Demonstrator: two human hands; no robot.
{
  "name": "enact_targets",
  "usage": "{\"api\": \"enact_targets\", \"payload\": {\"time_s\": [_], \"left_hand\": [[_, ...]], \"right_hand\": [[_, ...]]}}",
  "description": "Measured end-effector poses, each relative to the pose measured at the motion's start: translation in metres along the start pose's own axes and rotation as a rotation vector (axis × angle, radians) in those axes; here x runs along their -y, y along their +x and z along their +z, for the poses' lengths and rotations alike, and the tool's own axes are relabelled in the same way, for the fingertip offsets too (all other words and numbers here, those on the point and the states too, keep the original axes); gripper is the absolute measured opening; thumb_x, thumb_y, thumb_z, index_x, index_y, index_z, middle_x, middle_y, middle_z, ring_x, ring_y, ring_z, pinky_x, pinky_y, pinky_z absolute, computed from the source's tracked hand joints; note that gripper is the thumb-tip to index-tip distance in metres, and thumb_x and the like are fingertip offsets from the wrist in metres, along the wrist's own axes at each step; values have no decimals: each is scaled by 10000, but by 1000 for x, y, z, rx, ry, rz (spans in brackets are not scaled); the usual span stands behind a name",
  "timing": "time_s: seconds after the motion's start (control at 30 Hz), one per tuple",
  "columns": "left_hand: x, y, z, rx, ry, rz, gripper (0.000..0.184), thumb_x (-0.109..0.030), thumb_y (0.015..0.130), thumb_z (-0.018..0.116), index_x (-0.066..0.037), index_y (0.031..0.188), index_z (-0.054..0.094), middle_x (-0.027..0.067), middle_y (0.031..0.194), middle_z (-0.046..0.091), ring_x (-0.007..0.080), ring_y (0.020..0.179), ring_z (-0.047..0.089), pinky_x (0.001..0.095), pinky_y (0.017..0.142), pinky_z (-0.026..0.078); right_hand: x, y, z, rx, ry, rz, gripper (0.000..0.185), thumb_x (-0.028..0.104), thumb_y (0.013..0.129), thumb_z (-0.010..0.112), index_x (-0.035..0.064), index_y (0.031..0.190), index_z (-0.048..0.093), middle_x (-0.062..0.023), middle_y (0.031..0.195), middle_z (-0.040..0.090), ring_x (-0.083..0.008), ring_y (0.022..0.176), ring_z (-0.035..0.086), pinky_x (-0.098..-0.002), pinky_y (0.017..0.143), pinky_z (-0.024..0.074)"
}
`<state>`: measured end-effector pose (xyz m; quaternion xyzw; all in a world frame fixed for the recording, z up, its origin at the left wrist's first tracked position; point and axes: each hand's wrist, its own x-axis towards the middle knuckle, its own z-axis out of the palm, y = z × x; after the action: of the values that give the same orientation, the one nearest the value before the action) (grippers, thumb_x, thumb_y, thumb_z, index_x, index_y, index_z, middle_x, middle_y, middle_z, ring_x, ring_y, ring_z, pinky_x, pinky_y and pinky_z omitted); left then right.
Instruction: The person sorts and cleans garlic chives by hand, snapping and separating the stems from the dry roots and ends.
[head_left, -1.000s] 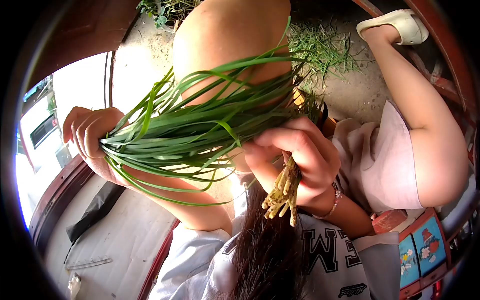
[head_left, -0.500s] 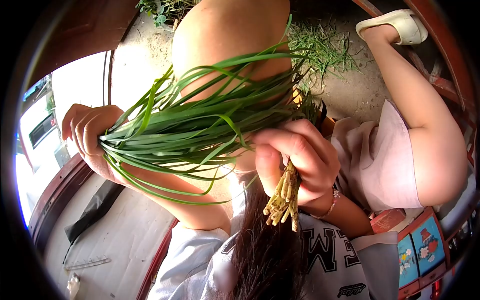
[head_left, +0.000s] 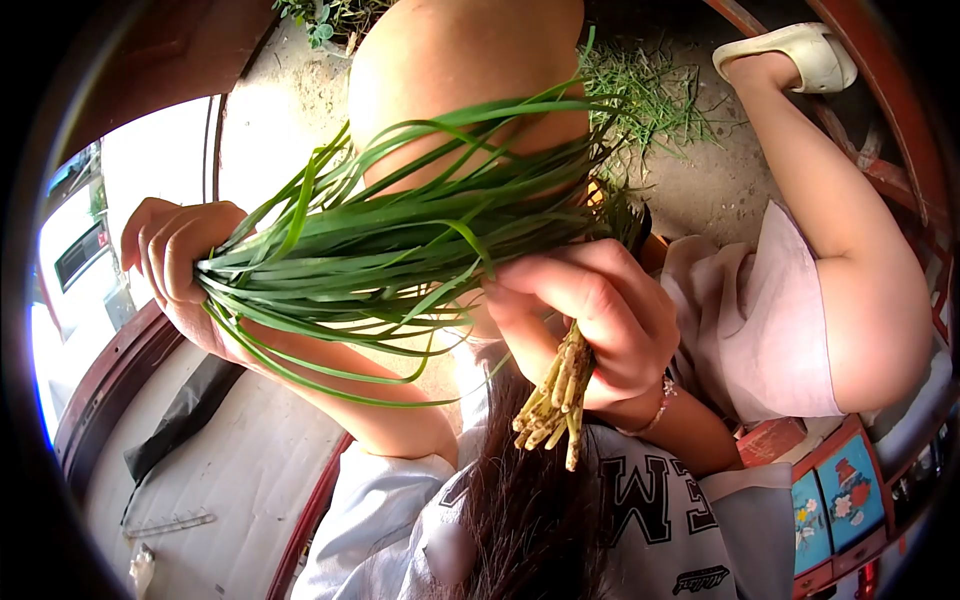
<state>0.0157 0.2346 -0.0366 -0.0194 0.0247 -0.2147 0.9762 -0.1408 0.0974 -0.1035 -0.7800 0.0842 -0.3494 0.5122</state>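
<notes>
A bunch of long, flat green chives stretches across the middle of the view, in front of a bare knee. My left hand is closed round the end where the leaves gather; that end is hidden in the fist. On the other side, my right hand is closed, its thumb and forefinger against the leaves. Yellowish-brown stem ends stick out below its fingers. Whether these stems belong to the same leaves, I cannot tell, since the fingers cover the join.
Loose green leaves lie on the concrete floor beyond the knee. A potted plant stands at the top. To the right are a bent leg with a cream clog and a blue flowered cabinet. A black strip lies at lower left.
The fingers of my right hand have shifted slightly left, and the stem ends now swing a little further left and down. My left hand keeps its grip on the leaves, almost unmoved.
</notes>
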Motion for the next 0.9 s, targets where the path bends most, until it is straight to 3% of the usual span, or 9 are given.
{"api": "enact_targets", "payload": {"time_s": [0.17, 0.3, 0.9], "left_hand": [[1, 0, 0, 0, -9, -10, 156, -37, 791, 415, -79, 644, 448, -33, 385, 311, 49, 307, 265, 180, 312, 229], [2, 0, -1, 10, -15, -1, 150, -30, 783, 418, -81, 644, 447, -35, 394, 321, 49, 312, 270, 181, 315, 234], [0, 1, 0, -3, 6, 4, 141, -26, 768, 422, -72, 640, 458, -30, 394, 339, 48, 303, 285, 181, 307, 239]], "right_hand": [[1, 1, -3, 86, 17, -30, 279, -15, 567, 677, 41, 831, 603, -61, 673, 553, -158, 529, 535, -248, 456, 426], [-2, -1, 5, -20, -54, -176, 250, 79, 607, 591, 76, 855, 628, -28, 675, 498, -103, 496, 477, -209, 407, 390], [0, 2, 9, 0, -39, -141, 202, 93, 612, 596, 73, 811, 624, -24, 647, 490, -112, 479, 476, -203, 398, 386]]}}
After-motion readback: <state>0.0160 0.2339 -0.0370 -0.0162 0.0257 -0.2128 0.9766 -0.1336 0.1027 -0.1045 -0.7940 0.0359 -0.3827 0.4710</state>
